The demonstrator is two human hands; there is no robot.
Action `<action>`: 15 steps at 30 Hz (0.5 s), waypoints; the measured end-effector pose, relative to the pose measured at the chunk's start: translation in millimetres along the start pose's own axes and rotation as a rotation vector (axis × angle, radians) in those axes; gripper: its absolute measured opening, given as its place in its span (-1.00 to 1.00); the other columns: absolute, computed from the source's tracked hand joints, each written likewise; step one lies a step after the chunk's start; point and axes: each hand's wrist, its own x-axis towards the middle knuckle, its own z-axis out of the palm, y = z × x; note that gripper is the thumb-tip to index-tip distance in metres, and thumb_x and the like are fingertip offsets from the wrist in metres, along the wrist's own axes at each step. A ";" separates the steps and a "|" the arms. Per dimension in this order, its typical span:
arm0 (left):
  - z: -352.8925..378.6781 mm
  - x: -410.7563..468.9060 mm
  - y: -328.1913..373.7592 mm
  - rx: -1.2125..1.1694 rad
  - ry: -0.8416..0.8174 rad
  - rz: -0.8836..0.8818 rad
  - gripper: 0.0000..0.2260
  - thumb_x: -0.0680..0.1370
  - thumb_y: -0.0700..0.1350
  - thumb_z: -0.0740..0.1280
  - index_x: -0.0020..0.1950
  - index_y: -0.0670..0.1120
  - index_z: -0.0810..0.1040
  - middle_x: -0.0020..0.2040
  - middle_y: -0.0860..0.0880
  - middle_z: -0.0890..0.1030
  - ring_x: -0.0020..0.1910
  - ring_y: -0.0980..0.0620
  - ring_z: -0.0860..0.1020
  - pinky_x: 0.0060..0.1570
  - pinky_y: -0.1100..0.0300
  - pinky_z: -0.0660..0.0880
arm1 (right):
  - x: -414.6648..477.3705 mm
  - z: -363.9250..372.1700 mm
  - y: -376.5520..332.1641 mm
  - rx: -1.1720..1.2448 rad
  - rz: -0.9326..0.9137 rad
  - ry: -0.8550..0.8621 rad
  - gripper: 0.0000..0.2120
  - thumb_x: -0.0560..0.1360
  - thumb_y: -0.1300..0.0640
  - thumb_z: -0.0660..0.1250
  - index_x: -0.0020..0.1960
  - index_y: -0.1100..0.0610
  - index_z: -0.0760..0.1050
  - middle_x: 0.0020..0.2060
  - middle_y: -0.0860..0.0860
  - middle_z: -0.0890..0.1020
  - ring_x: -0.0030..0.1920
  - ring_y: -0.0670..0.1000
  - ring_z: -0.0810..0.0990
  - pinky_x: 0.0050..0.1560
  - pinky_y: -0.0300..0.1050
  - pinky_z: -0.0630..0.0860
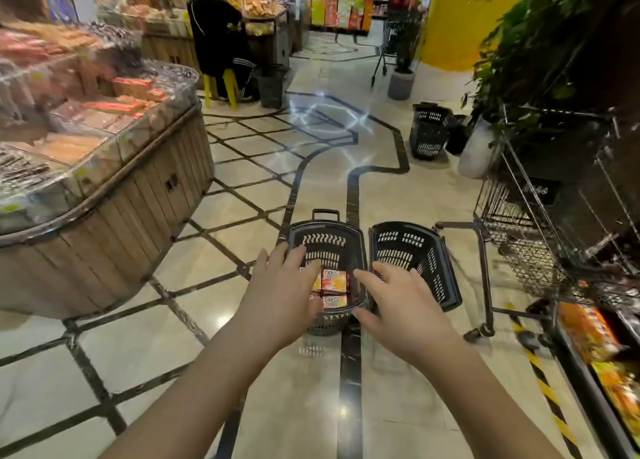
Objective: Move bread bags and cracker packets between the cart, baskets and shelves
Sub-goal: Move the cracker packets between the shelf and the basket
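The black slotted basket (325, 240) held orange-and-red cracker packets (334, 280); beneath it the floor (242, 174) was beige with dark diagonal lines; right of it ran yellow-black tape (550, 394).

You look down on a glossy, polished tile floor (242, 372) that mirrors the lights, matt black perforated plastic baskets (325, 240), shiny printed cracker packets (334, 280), a bare wire-metal cart (519, 236) and a display stand (114, 223) of rough wooden planks.
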 end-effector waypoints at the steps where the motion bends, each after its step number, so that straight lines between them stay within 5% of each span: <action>1: 2.1 15.9 -7.1 -0.005 -0.011 0.008 -0.43 0.64 0.19 0.24 0.63 0.10 0.20 0.64 -0.05 0.17 0.63 -0.17 0.06 0.61 -0.18 0.00 | 16.1 1.1 -0.1 0.001 0.007 -0.009 -0.39 0.63 -0.18 0.26 0.62 -0.15 0.15 0.60 -0.02 0.23 0.61 0.04 0.13 0.64 0.15 -0.05; 15: 51.8 269.5 -55.9 0.016 -0.170 0.015 -0.43 0.65 0.17 0.24 0.63 0.10 0.18 0.65 -0.05 0.16 0.64 -0.15 0.05 0.60 -0.15 -0.02 | 265.9 38.5 72.4 0.059 -0.007 -0.074 -0.43 0.65 -0.14 0.23 0.62 -0.12 0.18 0.60 0.01 0.23 0.59 0.07 0.17 0.59 0.08 0.09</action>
